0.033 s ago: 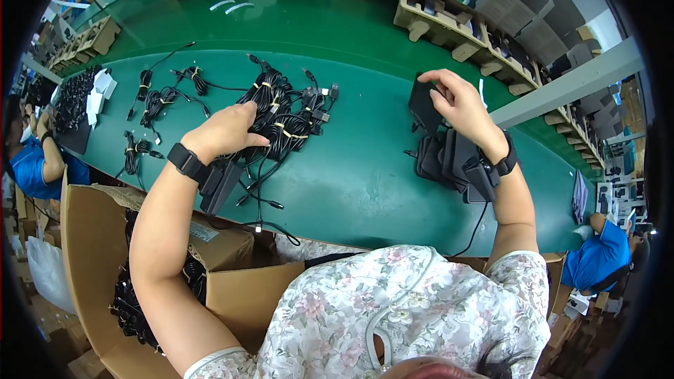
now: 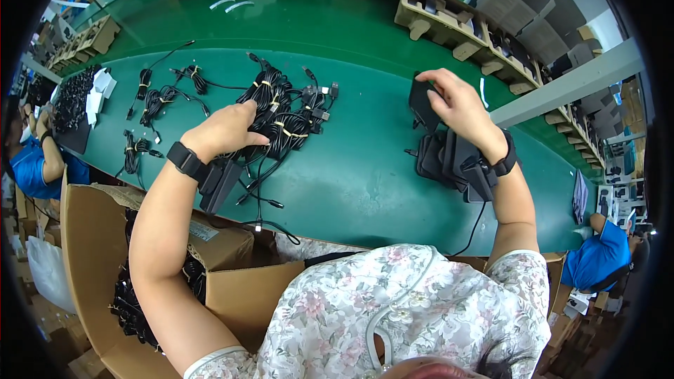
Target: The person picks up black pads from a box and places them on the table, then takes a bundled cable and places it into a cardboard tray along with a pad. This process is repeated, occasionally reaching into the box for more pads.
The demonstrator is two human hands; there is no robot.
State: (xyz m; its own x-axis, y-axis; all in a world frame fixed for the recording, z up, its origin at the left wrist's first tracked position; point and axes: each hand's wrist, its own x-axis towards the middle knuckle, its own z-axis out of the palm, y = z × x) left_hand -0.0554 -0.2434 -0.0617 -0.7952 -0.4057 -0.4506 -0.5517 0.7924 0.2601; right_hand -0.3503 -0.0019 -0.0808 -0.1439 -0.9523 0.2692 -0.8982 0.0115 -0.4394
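My left hand (image 2: 221, 133) rests at the near left side of a heap of black cables (image 2: 288, 130), thumb and fingers apart over it. The coils are tied with pale bands. At the right, my right hand (image 2: 460, 105) pinches a flat black rectangular device (image 2: 423, 107) by its upper edge, between thumb and fingers. The device stands tilted, with a small part sticking out below. Just nearer to me, under my right wrist, lies a stack of similar black devices (image 2: 434, 158), partly hidden by the wrist-worn unit.
Several loose cable bundles (image 2: 158, 102) lie left on the green table (image 2: 351, 193). An open cardboard box (image 2: 91, 253) with more cables sits below its near left edge. Beyond are a cardboard tray (image 2: 453, 31) and a grey metal post (image 2: 569, 81). Co-workers in blue sit at both sides.
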